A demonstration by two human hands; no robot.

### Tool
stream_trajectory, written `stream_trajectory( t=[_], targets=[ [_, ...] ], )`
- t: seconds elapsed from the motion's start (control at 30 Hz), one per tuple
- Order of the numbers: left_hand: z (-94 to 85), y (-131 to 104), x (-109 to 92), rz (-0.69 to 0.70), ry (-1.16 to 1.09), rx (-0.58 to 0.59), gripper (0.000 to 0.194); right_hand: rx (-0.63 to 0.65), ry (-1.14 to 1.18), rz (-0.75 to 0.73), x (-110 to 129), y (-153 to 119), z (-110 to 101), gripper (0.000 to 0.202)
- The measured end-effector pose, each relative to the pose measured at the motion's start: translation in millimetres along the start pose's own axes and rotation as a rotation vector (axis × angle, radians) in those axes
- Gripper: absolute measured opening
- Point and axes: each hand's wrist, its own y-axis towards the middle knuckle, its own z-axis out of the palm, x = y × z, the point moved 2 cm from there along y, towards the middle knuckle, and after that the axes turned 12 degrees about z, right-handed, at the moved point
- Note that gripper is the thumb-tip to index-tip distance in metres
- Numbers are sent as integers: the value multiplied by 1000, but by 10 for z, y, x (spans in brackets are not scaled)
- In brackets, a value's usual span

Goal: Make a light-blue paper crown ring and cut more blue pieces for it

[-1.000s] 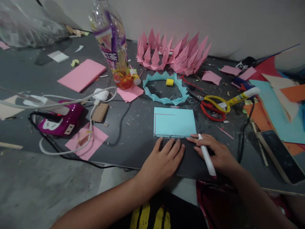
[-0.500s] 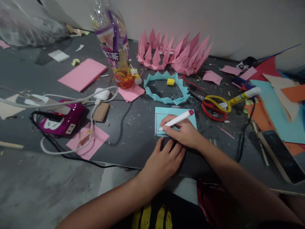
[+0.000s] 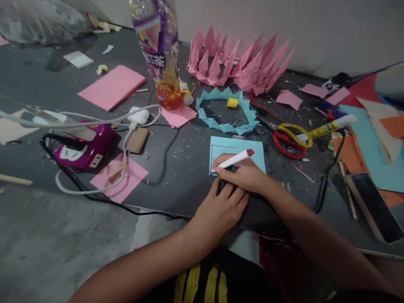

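Note:
My right hand point(image 3: 248, 172) is closed around a white marker point(image 3: 233, 160) with a red end, its tip low near the left edge of a light blue paper point(image 3: 241, 145). Red lines run along the paper's left and top sides. My left hand point(image 3: 222, 208) lies with its fingers spread at the paper's lower edge, just below my right hand, holding nothing. Part of the paper is hidden under my right hand. Beyond the paper lies a blue folded paper ring point(image 3: 206, 121), with a yellow cap point(image 3: 232, 103) inside it.
Scissors point(image 3: 288, 147) and a glue stick point(image 3: 331, 127) lie right of the paper, a phone point(image 3: 377, 206) farther right. Pink folded crowns point(image 3: 217, 71) stand behind. A bottle point(image 3: 162, 63), purple charger point(image 3: 91, 147), cables and pink papers point(image 3: 112, 87) are to the left.
The camera view has shifted slightly, so the table things appear moved right and mostly up. My right hand still grips the marker near the paper's left edge; my left hand stays beside it.

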Motion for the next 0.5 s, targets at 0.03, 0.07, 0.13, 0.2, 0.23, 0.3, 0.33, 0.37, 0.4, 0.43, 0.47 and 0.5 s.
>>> stream_trajectory(
  t=[0.03, 0.07, 0.13, 0.2, 0.23, 0.3, 0.33, 0.37, 0.4, 0.43, 0.47, 0.5],
  targets=[
    [1, -2, -1, -1, 1, 1, 53, 2, -7, 6, 5, 0, -2, 12],
    [2, -3, -1, -2, 1, 2, 53, 4, -15, 13, 12, -2, -5, 12],
    [6, -3, -4, 3, 2, 6, 53, 8, -28, 22, 32, -7, -13, 12],
    [10, -1, -6, 5, 3, 10, 54, 12, -32, 23, 51, -14, -22, 13],
    [11, 0, -6, 5, 3, 12, 55, 15, -32, 21, 57, -17, -26, 13],
    [9, 1, -5, 6, 1, 16, 55, 19, -31, 19, 61, -23, -37, 14],
    [8, 1, -5, 8, 0, 19, 55, 19, -32, 20, 58, -25, -43, 13],
    [7, 1, -5, 10, -1, 22, 56, 18, -33, 19, 51, -27, -50, 13],
    [5, 0, -6, 14, -1, 22, 56, 17, -36, 18, 42, -30, -57, 12],
    [5, -1, -7, 15, 0, 19, 56, 15, -39, 15, 31, -34, -66, 12],
    [5, -2, -8, 14, 3, 14, 56, 13, -44, 12, 18, -39, -76, 12],
    [7, -3, -10, 12, 6, 9, 56, 7, -52, 10, 6, -47, -87, 12]
  ],
)
